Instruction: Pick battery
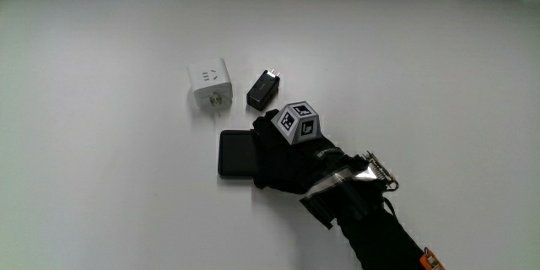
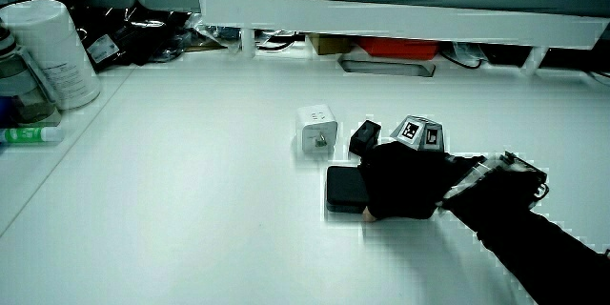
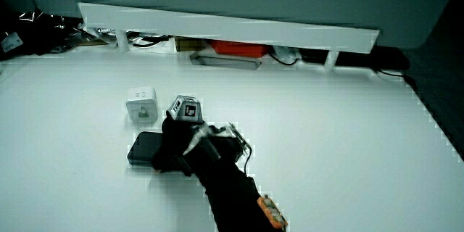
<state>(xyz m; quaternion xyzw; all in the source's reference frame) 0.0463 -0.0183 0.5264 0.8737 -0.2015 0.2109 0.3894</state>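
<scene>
— Where do we stand with the battery (image 1: 236, 153)?

— It lies flat on the table (image 1: 101, 186), and our hand (image 1: 283, 159) rests over its nearer end. We cannot tell whether we are clamped on it; we judge it not yet lifted.

— Anything crowding us?

— The white plug adapter (image 1: 209, 86) and the small black charger (image 1: 263, 90) sit just beside it, farther from us. Neither should block a lift, we think.

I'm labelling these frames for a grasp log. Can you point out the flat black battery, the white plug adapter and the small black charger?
flat black battery (image 1: 234, 152): main view, its uncovered top face.
white plug adapter (image 1: 207, 83): main view, its top face.
small black charger (image 1: 262, 92): main view, middle of its body.
</scene>
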